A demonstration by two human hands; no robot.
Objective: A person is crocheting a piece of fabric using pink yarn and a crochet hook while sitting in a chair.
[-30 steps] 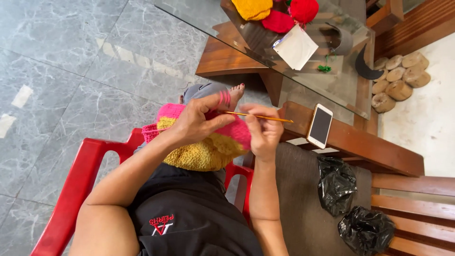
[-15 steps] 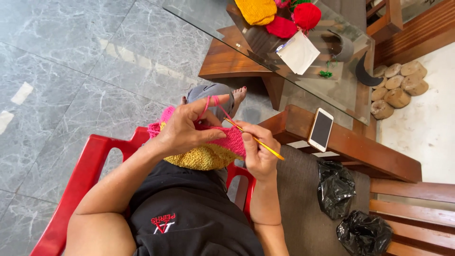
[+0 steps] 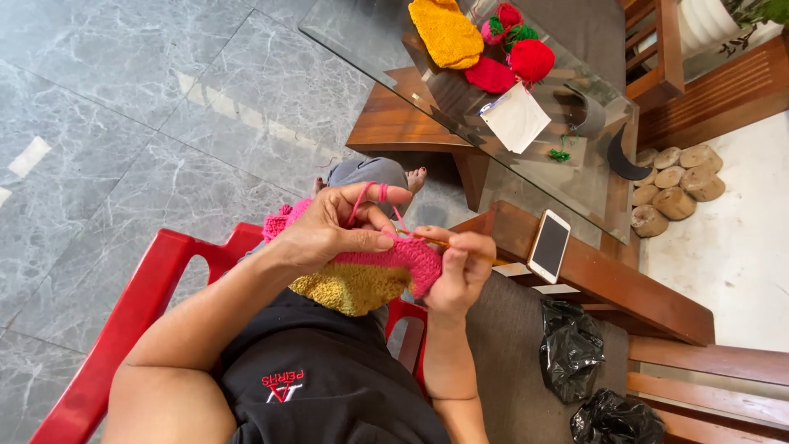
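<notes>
pink crochet piece (image 3: 411,259) held by left hand (image 3: 333,230), right hand (image 3: 460,267).

Phone (image 3: 549,245) on wooden bench (image 3: 625,288) — yarn balls (image 3: 531,59) on glass table (image 3: 370,37) — black bags (image 3: 570,349)

Open grey floor (image 3: 123,107) lies off the left hand (image 3: 325,234), past the red chair arm (image 3: 140,304). Beyond the right hand (image 3: 460,267), passage is narrowed by the wooden bench edge (image 3: 608,284) carrying a phone (image 3: 549,246); the glass table (image 3: 386,49) corner stands ahead.
</notes>
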